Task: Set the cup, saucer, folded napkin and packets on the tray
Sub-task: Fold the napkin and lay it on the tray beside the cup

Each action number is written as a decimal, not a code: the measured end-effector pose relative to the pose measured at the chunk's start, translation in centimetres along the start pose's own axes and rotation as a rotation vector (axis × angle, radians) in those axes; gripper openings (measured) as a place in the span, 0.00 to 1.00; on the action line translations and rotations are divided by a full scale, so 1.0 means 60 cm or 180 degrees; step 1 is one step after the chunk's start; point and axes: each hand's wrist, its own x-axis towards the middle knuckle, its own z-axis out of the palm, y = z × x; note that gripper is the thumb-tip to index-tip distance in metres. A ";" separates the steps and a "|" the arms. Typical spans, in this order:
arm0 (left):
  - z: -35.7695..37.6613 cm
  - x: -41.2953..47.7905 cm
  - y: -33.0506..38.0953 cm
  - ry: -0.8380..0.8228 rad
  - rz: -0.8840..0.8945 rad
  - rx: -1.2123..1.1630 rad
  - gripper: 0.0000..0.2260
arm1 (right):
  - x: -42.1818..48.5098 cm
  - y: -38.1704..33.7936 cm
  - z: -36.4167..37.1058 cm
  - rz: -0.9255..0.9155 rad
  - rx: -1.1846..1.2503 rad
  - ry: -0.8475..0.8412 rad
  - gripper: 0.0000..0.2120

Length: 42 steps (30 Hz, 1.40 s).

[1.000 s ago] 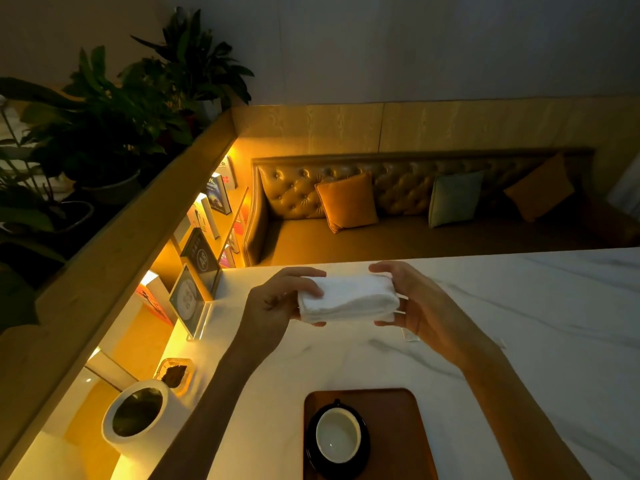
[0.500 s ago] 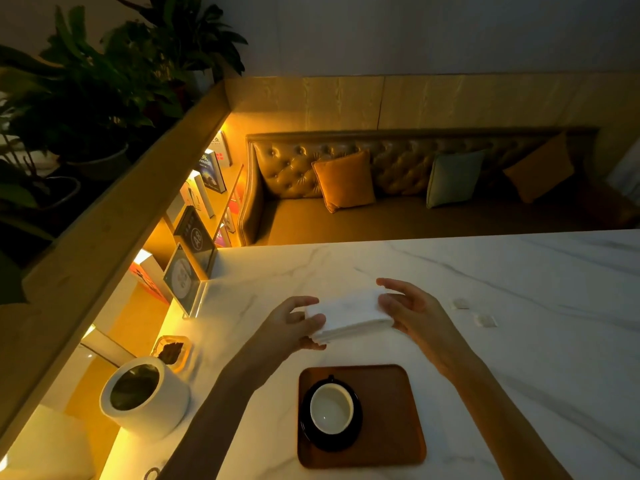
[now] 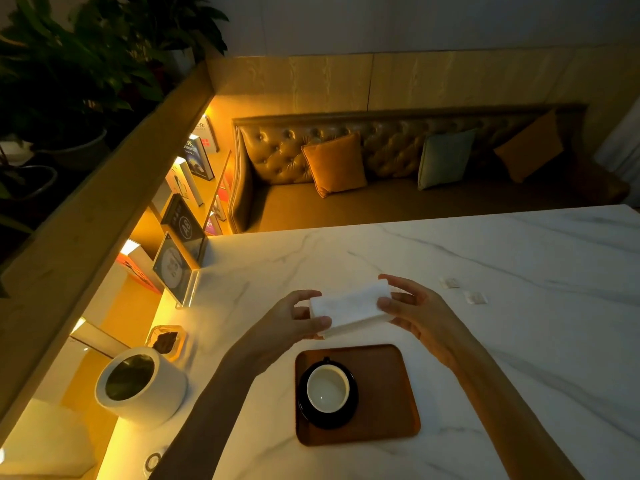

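Room first: dim, warm amber light, tufted sofa (image 3: 398,174) w/ cushions along the far wall, plants (image 3: 79,64) far left, lit shelf of books below them. Marble bench (image 3: 519,341) fills the near right, white w/ grey veins. White cylindrical pot (image 3: 140,386) sits near left by the bench edge.

Wooden tray (image 3: 388,403) lies near centre; black saucer (image 3: 327,393) on its left half, cup (image 3: 328,388) upright on the saucer, so those two look done. Tray's right half is bare.

Step in hand, I'd judge: placing the folded napkin (image 3: 349,306). It's held above the bench just beyond the tray's far edge, left hand (image 3: 291,323) w/ fingers clamped on its left end, right hand (image 3: 415,313) w/ fingers clamped on the right end.

Next move prob needs bringing it nearer and down onto the bare right half, flat, w/o knocking the cup.

Two small packets (image 3: 464,291) lie on the bench, right of the hands, apart from the tray; not yet set.
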 end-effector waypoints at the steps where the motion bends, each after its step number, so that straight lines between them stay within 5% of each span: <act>1: 0.000 0.003 -0.002 -0.0042 -0.0033 0.0050 0.25 | -0.002 0.004 -0.002 0.0034 0.0083 0.0020 0.23; 10: 0.040 0.057 -0.058 -0.0045 -0.0361 -0.0187 0.17 | -0.017 0.088 -0.039 0.0509 0.0557 0.0551 0.24; 17: 0.113 0.113 -0.181 -0.0274 -0.0980 -0.0145 0.24 | -0.047 0.207 -0.110 0.1084 0.0174 0.0805 0.22; 26: 0.202 0.200 -0.358 0.0635 -0.1420 0.0889 0.18 | -0.011 0.358 -0.176 0.1849 -0.0301 0.0983 0.22; 42: 0.290 0.223 -0.483 0.1283 -0.1505 0.1581 0.24 | 0.006 0.515 -0.191 0.1404 -0.1712 0.0997 0.19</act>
